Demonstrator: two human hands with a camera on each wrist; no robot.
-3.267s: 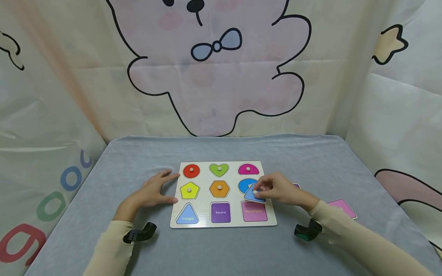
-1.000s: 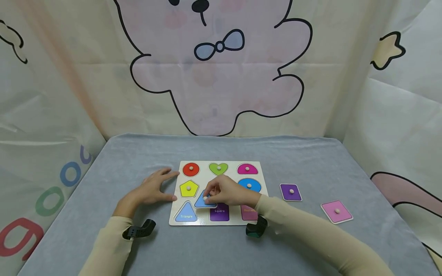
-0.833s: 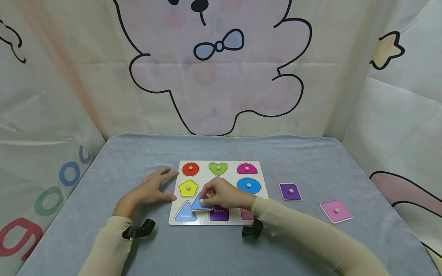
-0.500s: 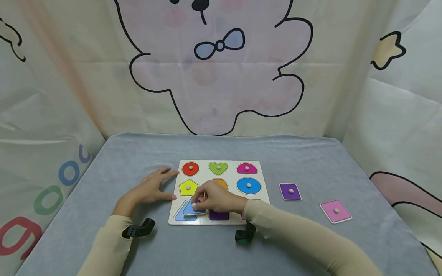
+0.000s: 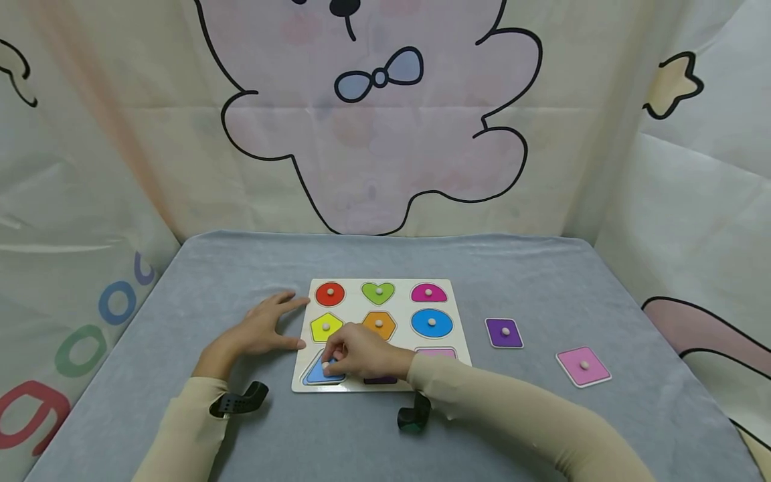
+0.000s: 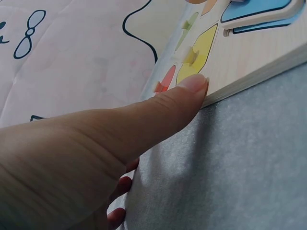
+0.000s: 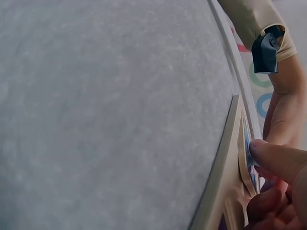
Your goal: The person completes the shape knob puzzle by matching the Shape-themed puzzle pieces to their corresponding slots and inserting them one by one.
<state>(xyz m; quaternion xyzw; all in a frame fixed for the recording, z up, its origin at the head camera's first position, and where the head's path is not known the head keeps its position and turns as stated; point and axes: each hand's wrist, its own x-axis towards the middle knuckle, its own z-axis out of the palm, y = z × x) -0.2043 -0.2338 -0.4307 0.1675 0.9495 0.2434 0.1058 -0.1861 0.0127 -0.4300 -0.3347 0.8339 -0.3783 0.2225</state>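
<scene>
My right hand (image 5: 364,351) pinches the small knob of a blue triangle puzzle piece (image 5: 324,376) over the triangle recess at the board's near left corner. In the left wrist view the triangle piece (image 6: 261,13) sits slightly raised and offset from the blue recess under it. The white shape puzzle board (image 5: 385,385) lies flat on the table. Along its left edge, my left hand (image 5: 259,331) touches the board with thumb and forefinger spread. In the right wrist view, my right thumb (image 7: 276,158) is at the triangle piece, whose knob is hidden.
Right of the board lie a purple square piece (image 5: 504,333) and a pink rectangle piece (image 5: 583,366), both with knobs. Red circle (image 5: 329,294), yellow pentagon (image 5: 325,327), blue oval (image 5: 432,323) and other knobbed pieces sit in the board. A grey cloth (image 5: 385,435) covers the table.
My right hand has carried the triangle piece leftward and nearer, from beside the oval to above the triangle recess. The left hand stays at the board's edge.
</scene>
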